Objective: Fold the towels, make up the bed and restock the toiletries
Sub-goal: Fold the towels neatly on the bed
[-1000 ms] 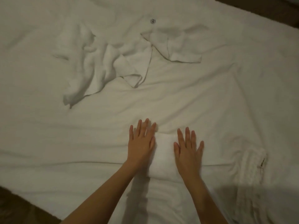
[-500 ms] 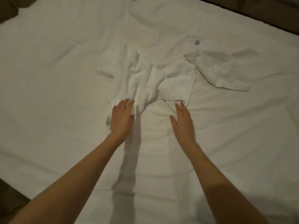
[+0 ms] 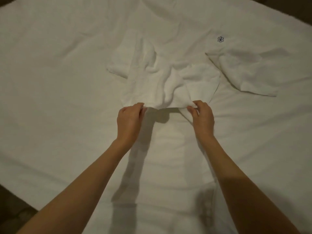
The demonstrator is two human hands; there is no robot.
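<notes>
Your left hand (image 3: 129, 121) and right hand (image 3: 202, 116) each pinch the near edge of the crumpled white terry towel (image 3: 162, 80), lifting it slightly off the white bedsheet (image 3: 59, 98).

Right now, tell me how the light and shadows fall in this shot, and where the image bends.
Head view: dim, warm light leaves the white bed sheet yellowish; both forearms cast dark shadows toward the near edge, and the lifted towel edge throws a small one between the left hand and right hand; the wide lens bows the bed's edges; the logo stays readable, so blur is slight.
</notes>
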